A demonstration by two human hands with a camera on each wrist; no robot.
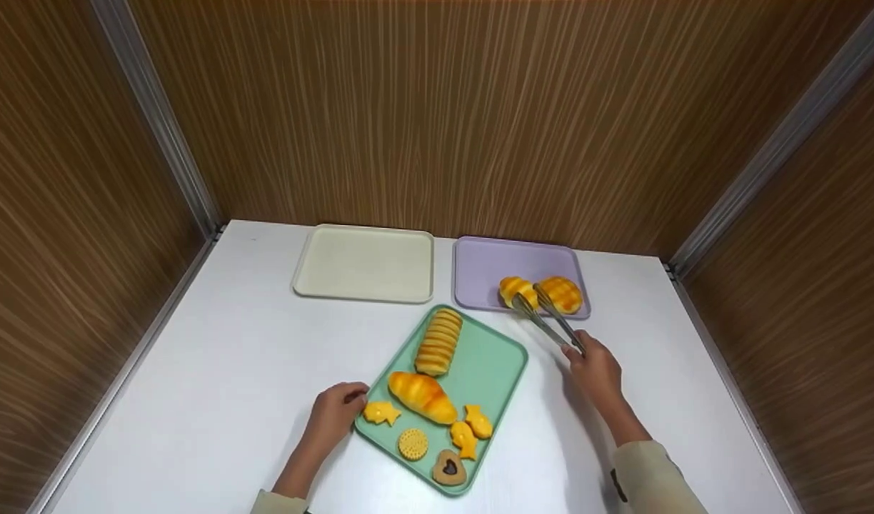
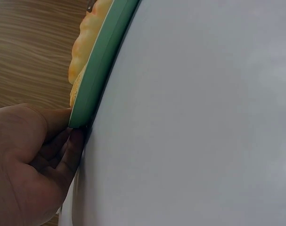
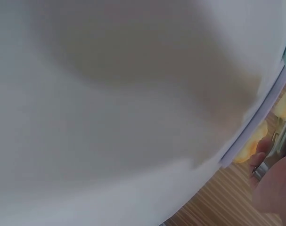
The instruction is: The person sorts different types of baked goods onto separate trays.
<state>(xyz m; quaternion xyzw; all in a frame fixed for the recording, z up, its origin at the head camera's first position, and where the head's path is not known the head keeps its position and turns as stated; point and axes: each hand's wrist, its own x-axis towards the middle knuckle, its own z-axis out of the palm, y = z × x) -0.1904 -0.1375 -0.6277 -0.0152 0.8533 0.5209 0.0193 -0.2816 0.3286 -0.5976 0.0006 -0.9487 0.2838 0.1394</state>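
My right hand (image 1: 597,371) grips metal tongs (image 1: 562,330), which reach over the near edge of the purple tray (image 1: 508,257). Their tips straddle the lower right part of a small striped bread roll (image 1: 517,290). Just right of it on that tray lies a round bun (image 1: 561,294) with a crosshatched top. My left hand (image 1: 335,412) pinches the left corner of the green tray (image 1: 483,350), thumb at the rim and fingers beneath, as the left wrist view shows. On this tray are a ridged long loaf (image 1: 439,341) and a croissant-shaped bread (image 1: 423,397).
The green tray's near end also bears fish-shaped biscuits (image 1: 382,412), a round biscuit (image 1: 413,444) and a heart-shaped cookie (image 1: 449,467). A cream tray (image 1: 365,264) stands at the back left of the white table (image 1: 216,371). Wood-grain panels (image 1: 437,114) enclose the table's back and sides.
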